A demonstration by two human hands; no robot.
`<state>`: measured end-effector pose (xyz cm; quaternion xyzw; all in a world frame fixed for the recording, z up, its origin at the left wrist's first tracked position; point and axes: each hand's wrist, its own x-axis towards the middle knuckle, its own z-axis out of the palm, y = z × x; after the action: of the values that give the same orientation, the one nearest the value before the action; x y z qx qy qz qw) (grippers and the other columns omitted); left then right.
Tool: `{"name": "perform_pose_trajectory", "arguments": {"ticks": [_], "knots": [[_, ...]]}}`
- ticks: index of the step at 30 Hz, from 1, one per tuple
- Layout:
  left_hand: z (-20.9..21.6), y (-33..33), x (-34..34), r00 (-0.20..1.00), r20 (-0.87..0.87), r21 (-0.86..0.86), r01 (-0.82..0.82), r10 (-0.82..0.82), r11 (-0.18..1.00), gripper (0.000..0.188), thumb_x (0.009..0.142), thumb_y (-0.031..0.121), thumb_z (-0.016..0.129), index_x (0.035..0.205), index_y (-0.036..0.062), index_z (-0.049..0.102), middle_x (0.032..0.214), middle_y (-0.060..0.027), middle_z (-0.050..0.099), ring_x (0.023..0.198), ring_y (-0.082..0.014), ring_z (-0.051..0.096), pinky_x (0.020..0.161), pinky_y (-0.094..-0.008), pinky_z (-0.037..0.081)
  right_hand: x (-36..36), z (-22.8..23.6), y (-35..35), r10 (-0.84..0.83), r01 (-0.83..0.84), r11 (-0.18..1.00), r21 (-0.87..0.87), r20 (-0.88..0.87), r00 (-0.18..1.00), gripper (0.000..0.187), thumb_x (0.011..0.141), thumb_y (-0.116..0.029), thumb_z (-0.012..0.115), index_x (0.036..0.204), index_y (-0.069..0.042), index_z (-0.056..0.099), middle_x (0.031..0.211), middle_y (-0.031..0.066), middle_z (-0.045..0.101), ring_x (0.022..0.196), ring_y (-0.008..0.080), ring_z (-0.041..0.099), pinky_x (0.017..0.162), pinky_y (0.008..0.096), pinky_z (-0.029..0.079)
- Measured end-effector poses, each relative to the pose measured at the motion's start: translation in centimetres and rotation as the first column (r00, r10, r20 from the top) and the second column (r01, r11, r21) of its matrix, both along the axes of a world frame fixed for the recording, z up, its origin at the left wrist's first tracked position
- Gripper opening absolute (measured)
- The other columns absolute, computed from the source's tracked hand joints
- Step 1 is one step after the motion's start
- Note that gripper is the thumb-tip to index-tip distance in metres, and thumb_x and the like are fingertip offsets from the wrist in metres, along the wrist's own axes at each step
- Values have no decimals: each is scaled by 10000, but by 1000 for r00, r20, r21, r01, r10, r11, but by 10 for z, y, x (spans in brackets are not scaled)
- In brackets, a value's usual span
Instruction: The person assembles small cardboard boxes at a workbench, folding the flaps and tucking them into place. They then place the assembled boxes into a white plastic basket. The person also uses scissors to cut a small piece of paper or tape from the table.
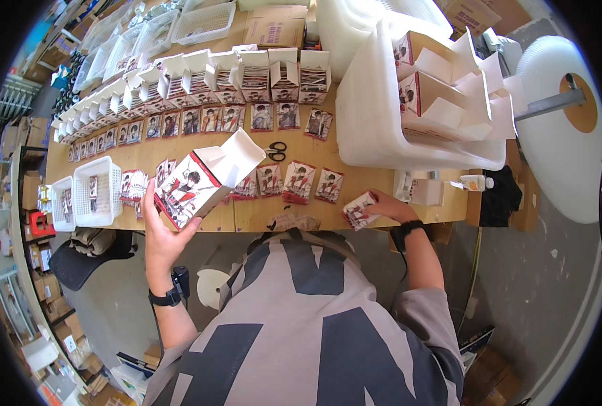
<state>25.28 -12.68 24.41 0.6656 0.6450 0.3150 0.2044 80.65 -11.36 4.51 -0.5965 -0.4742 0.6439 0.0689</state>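
Note:
My left hand [165, 238] grips a white and red printed carton [191, 189] by its lower left side, tilted above the table, its lid flap raised at the upper right. In my right hand [391, 207], near the table's front edge, is a small stack of printed card packets [359, 211]. Between the hands lie several similar flat packets, among them a red and white packet [299, 181]. Black-handled scissors [276, 151] rest just behind these. Whatever is inside the lifted carton is hidden from here.
A long row of filled open cartons [255, 82] runs along the table [247, 215], packets laid before it. White plastic baskets [98, 191] stand at the left. At the right, a large translucent bin [372, 122] holds open cartons, with a small bottle [477, 183] nearby.

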Motion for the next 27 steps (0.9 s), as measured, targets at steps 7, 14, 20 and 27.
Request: {"name": "perform_pose_trajectory", "arguments": {"ticks": [7, 14, 20, 27], "knots": [[5, -24, 9, 993, 45, -30, -110, 111, 994, 1062, 719, 224, 897, 1548, 10, 270, 1474, -212, 389, 1364, -341, 429, 1149, -440, 355, -60, 14, 69, 155, -173, 966, -193, -102, 983, 800, 784, -382, 733, 1500, -137, 474, 1277, 18, 606, 1078, 153, 569, 915, 325, 470], [3, -54, 13, 975, 28, -43, -217, 218, 975, 1075, 741, 286, 895, 1560, 19, 251, 1468, -191, 374, 1339, -293, 453, 1129, -428, 386, -100, -23, 93, 36, -68, 993, -99, -294, 955, 704, 849, -195, 758, 1470, -21, 475, 1293, 77, 614, 1143, 151, 594, 961, 330, 496], [-6, -63, 24, 963, 76, -81, -251, 257, 965, 1079, 732, 273, 890, 1561, 12, 250, 1461, -187, 374, 1330, -287, 465, 1120, -421, 398, -96, -55, 71, -34, 73, 955, 288, -135, 990, 678, 857, -285, 796, 1403, 17, 531, 1284, 124, 641, 1144, 201, 617, 975, 347, 496], [-11, -49, 28, 971, 99, -62, -211, 217, 975, 1081, 726, 248, 903, 1560, 18, 254, 1436, -203, 383, 1319, -324, 461, 1116, -438, 392, -98, -42, 28, -403, 408, 911, 59, -76, 912, 686, 889, -408, 780, 1370, 22, 548, 1302, 131, 651, 1154, 220, 632, 980, 361, 498]]}}
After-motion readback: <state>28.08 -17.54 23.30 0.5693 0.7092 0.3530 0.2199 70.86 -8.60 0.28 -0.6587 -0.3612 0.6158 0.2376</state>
